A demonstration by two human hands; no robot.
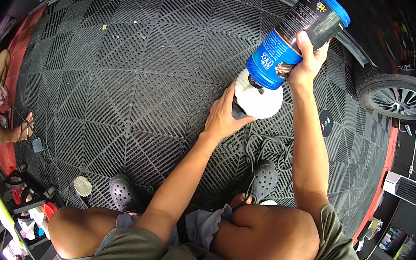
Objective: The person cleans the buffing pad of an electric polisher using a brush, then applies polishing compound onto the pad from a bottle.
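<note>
My right hand (pixel 310 62) is wrapped round a large blue and black bottle (pixel 297 36) of car polish, tipped upside down with its black nozzle pointing downward. Right under the nozzle is a round white polishing pad (pixel 265 103), with a small dark spot near the nozzle. My left hand (pixel 224 112) grips the pad's dark backing from the lower left, thumb along its near edge. Whatever tool lies behind the pad is mostly hidden by it and my hand.
A black cable (pixel 267 143) lies looped on the grey grid floor (pixel 138 73) near my clogs. A second pale pad (pixel 83 186) rests at left. Further off are a car wheel (pixel 399 97), a black disc (pixel 325 122) and another person's foot (pixel 25 127).
</note>
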